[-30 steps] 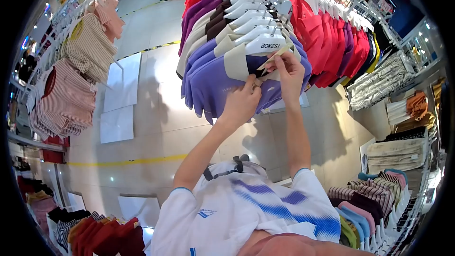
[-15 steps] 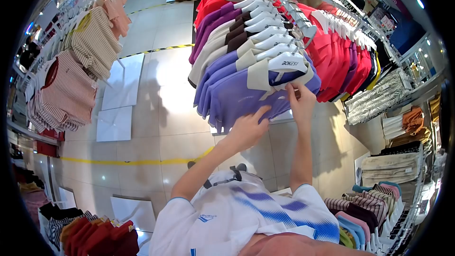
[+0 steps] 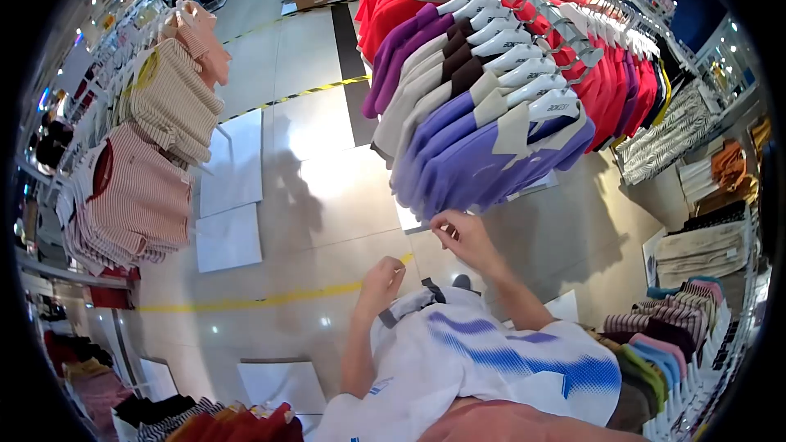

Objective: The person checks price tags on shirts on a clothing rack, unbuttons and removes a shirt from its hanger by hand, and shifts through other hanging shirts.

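Purple-blue polo shirts (image 3: 479, 155) with cream collars hang at the near end of a rack. The front shirt sits on a white hanger (image 3: 555, 108) with dark lettering. Just below the shirts' hems is my right hand (image 3: 467, 239), its fingers loosely curled with nothing visible in them. It looks apart from the cloth, though its fingertips come close to the hem. Lower and to the left, in front of my waist, my left hand (image 3: 381, 283) is curled closed and holds nothing I can see.
Behind the purple-blue shirts hang grey, purple and red ones (image 3: 381, 30) along a metal rail (image 3: 565, 29). Striped tops (image 3: 135, 196) hang at left. White boards (image 3: 228, 237) and yellow tape (image 3: 270, 301) lie on the tiled floor. More clothes (image 3: 667, 336) hang at lower right.
My right hand has let go of the front shirt's collar and come down below the hem. My left hand has drawn back from the shirt toward my waist. The view has shifted left.
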Demonstrator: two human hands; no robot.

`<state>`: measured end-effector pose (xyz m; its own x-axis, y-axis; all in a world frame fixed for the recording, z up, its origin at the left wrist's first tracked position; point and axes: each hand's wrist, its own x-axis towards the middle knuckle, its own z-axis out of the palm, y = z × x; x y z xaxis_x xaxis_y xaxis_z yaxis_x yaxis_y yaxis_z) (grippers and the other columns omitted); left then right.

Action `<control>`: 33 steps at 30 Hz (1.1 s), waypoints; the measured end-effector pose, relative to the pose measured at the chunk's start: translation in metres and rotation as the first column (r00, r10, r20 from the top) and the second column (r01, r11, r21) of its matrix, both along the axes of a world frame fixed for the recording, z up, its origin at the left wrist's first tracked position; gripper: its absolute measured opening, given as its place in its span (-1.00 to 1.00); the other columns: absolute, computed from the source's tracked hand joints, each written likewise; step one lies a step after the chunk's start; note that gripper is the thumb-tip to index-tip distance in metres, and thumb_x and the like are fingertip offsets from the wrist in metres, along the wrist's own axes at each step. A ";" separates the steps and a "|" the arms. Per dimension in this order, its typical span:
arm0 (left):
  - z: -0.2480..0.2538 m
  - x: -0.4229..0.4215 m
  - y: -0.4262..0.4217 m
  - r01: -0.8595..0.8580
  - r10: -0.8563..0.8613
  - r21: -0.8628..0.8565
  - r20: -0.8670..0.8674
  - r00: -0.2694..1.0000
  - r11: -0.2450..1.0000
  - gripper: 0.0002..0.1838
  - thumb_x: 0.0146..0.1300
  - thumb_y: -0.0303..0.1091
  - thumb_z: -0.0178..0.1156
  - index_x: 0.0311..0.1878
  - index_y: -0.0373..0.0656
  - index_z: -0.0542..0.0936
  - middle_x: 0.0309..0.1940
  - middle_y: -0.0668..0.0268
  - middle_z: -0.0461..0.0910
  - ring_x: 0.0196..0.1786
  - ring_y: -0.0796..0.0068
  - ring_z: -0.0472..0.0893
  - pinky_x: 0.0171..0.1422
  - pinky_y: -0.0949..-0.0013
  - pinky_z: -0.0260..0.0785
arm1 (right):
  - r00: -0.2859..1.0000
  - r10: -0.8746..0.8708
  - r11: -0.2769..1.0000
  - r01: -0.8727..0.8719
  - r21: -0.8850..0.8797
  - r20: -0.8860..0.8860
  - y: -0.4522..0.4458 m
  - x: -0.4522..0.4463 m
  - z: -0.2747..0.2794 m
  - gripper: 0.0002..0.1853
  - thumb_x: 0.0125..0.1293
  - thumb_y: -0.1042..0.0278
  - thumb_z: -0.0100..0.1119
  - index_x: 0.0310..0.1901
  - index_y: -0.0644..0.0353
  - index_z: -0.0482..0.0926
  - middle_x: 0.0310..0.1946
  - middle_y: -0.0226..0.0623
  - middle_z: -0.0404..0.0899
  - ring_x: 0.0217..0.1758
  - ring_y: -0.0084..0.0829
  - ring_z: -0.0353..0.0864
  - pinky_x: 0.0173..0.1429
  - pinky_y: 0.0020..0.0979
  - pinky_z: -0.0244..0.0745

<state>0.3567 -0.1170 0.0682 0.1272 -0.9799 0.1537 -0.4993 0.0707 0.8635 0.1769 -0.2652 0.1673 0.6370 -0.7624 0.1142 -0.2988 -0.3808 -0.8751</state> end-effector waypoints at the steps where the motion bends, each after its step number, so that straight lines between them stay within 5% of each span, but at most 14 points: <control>1: 0.001 0.010 0.004 0.009 -0.009 0.000 0.007 1.000 1.000 -0.92 0.34 -0.51 0.18 -0.15 -0.27 0.52 -0.20 0.15 0.62 -0.26 0.20 0.65 -0.21 0.31 0.49 | 0.999 0.051 0.996 -0.051 -0.073 -0.003 -0.003 0.011 0.000 -0.87 0.28 0.52 0.23 -0.15 0.24 0.59 -0.30 -0.25 0.63 -0.44 -0.41 0.63 -0.32 -0.40 0.50; 9: 0.008 0.067 0.012 0.028 -0.028 -0.019 -0.005 1.000 0.999 -0.92 0.35 -0.50 0.19 -0.16 -0.26 0.50 -0.20 0.17 0.62 -0.27 0.22 0.65 -0.22 0.32 0.50 | 0.999 0.013 0.995 -0.008 -0.100 0.046 0.015 0.086 0.012 -0.86 0.25 0.55 0.20 -0.15 0.22 0.60 -0.29 -0.25 0.62 -0.42 -0.36 0.61 -0.30 -0.38 0.50; 11: 0.004 0.075 0.007 0.060 -0.060 0.004 0.003 0.998 0.998 -0.90 0.35 -0.45 0.19 -0.16 -0.24 0.51 -0.19 0.17 0.62 -0.25 0.16 0.65 -0.19 0.26 0.49 | 0.998 -0.004 0.990 0.014 -0.140 0.068 0.015 0.090 0.003 -0.86 0.25 0.60 0.21 -0.16 0.26 0.58 -0.40 -0.32 0.55 -0.48 -0.53 0.50 -0.36 -0.47 0.43; 16: 0.001 0.082 -0.016 0.130 -0.134 0.092 0.036 0.990 0.987 -0.88 0.36 -0.39 0.19 -0.16 -0.22 0.51 -0.17 0.19 0.61 -0.22 0.09 0.64 -0.15 0.18 0.48 | 0.994 -0.098 0.989 0.104 -0.108 0.056 0.012 0.089 0.002 -0.88 0.23 0.59 0.19 -0.20 0.25 0.59 -0.42 -0.35 0.53 -0.50 -0.57 0.47 -0.39 -0.50 0.38; 22: 0.009 0.099 -0.073 0.280 -0.279 -0.011 0.050 0.959 0.960 -0.91 0.33 -0.52 0.19 -0.17 -0.25 0.48 -0.17 0.18 0.60 -0.19 0.15 0.63 -0.19 0.27 0.49 | 0.991 -0.125 0.986 0.130 -0.105 0.057 -0.011 0.102 -0.003 -0.91 0.25 0.58 0.16 -0.23 0.25 0.59 -0.42 -0.35 0.49 -0.53 -0.55 0.43 -0.40 -0.49 0.36; 33: 0.045 0.140 -0.172 0.255 -0.250 -0.128 0.056 0.967 0.958 -0.79 0.24 -0.59 0.24 -0.10 -0.24 0.46 -0.15 0.15 0.56 -0.24 0.14 0.64 -0.23 0.21 0.49 | 0.972 -0.077 0.984 0.110 -0.139 0.220 -0.051 0.141 0.022 -0.85 0.25 0.64 0.18 -0.18 0.20 0.61 -0.35 -0.31 0.52 -0.48 -0.51 0.52 -0.41 -0.49 0.41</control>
